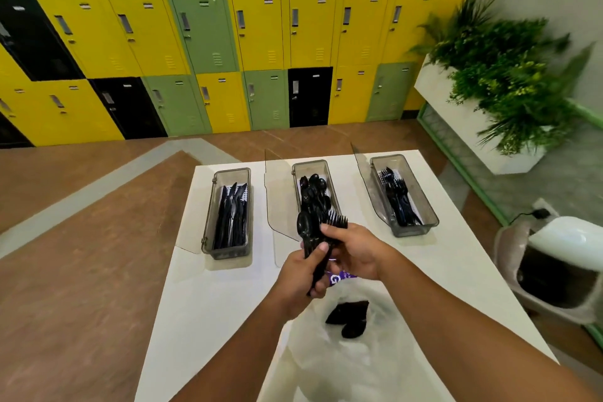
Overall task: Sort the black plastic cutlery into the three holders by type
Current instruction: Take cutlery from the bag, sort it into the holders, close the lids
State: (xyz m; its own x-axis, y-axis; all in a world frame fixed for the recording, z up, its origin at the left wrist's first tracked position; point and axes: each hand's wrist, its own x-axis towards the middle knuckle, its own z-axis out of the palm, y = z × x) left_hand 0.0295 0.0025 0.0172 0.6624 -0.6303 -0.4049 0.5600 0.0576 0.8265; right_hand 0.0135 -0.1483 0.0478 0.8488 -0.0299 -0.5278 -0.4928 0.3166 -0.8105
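- Nearest, a crinkled translucent plastic bag [326, 369] lies on the smooth white surface [202, 303], with glossy black pieces inside.
- Above it, the left hand [301, 274] wraps its grip round a bundle of black plastic cutlery [305, 227]; the right hand [354, 253] pinches the tined fork heads.
- Beyond stand smoky rectangular holders: left holder [208, 215] with knives, middle holder [308, 164] with spoons, right holder [427, 206] with forks.

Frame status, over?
Left hand grips cutlery bundle; right hand pinches a fork in it. Fork holder, far right, open. Loose cutlery in plastic bag; nothing in the way.
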